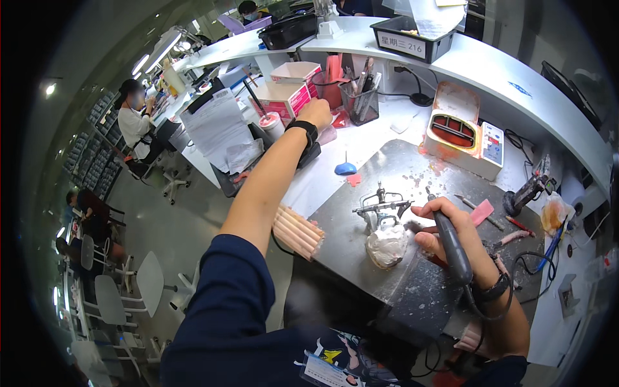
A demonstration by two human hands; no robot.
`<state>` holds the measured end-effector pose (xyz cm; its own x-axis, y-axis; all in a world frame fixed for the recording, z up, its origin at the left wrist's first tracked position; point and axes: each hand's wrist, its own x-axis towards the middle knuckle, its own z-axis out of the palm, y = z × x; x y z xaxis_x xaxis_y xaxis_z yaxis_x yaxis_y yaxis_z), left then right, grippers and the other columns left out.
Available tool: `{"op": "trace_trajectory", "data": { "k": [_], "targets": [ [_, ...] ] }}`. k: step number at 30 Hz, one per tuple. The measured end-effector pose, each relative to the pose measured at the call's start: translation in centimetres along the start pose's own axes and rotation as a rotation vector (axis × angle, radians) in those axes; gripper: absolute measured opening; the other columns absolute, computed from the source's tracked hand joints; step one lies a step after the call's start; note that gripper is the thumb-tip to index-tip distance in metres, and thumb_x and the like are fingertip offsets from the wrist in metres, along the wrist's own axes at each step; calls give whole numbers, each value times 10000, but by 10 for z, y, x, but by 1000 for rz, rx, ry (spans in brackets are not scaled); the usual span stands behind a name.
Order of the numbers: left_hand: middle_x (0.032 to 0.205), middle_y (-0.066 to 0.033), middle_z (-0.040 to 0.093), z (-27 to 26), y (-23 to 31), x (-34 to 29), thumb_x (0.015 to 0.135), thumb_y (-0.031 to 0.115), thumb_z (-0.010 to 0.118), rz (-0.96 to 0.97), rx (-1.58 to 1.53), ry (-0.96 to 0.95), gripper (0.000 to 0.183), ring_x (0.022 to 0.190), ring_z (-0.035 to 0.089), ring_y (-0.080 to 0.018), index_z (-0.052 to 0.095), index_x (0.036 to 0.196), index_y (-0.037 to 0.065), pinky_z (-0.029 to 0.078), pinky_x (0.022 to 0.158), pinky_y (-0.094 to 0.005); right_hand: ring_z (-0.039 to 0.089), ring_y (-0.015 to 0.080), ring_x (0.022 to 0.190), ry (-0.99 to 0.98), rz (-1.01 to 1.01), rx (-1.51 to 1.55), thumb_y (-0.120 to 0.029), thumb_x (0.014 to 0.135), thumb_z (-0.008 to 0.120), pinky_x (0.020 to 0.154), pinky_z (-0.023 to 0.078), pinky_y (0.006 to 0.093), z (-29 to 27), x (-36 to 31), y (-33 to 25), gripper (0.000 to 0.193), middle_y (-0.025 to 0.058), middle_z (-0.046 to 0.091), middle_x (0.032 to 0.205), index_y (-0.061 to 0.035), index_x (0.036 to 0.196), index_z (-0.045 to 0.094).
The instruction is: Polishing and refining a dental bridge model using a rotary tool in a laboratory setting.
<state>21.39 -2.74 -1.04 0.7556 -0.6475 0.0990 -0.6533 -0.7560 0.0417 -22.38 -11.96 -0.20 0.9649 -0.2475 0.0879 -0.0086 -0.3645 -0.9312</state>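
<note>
My left hand [314, 115] reaches to the back of the bench, beside a pink-and-white carton [287, 102] and a mesh cup of red-pink sheets [330, 90]. Its fingertips point away and are hidden, so whether it grips anything does not show. In my right hand [451, 227] is a dark handpiece [454, 251], its metal tip pointing up and away and its cable trailing over my wrist. Just left of that hand, a metal dental articulator [382, 205] stands on the grey metal bench plate [342, 222]. White plaster [387, 246] sits at the articulator's near side.
A wax heating pot [454, 132] stands open at the back right, near a pen holder [361, 103]. A blue dome with a pin [346, 168] lies mid-bench. Right of my right hand are a pink wax piece [481, 211] and a red pencil [520, 226]. Further left, another person [137, 126] sits.
</note>
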Motion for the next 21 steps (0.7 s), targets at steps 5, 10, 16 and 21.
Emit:
{"op": "trace_trajectory", "data": {
  "k": [5, 10, 16, 21],
  "targets": [
    [1168, -296, 663, 7, 5, 21, 902, 229, 584, -50, -7, -39, 370, 1115, 649, -413, 709, 1103, -54, 521, 955, -461, 691, 118, 858, 56, -117, 71, -166, 853, 806, 746, 548, 259, -6, 1, 2, 403, 69, 667, 1055, -29, 1171, 600],
    [1099, -294, 691, -14, 6, 19, 902, 219, 598, 20, 71, -103, 383, 1036, 698, -390, 687, 1126, -78, 569, 853, -466, 689, 130, 885, 70, -141, 16, -149, 849, 803, 760, 548, 261, -9, -1, 8, 393, 74, 674, 1061, -33, 1165, 601],
    [980, -179, 734, -91, 4, -52, 882, 118, 672, 219, -624, 55, 293, 904, 725, -230, 702, 1122, -47, 574, 760, -342, 676, 161, 1025, 172, -194, 22, -83, 852, 782, 809, 564, 269, -14, 3, 5, 334, 94, 687, 1089, -42, 1124, 592],
    [1056, -132, 717, -118, 46, -132, 870, 29, 743, 519, -1746, -294, 269, 935, 708, -193, 655, 1123, 7, 592, 845, -340, 692, 177, 1053, 256, -175, 99, -55, 879, 746, 814, 571, 274, -31, 17, -17, 314, 132, 711, 1117, -45, 1134, 563]
  ]
}}
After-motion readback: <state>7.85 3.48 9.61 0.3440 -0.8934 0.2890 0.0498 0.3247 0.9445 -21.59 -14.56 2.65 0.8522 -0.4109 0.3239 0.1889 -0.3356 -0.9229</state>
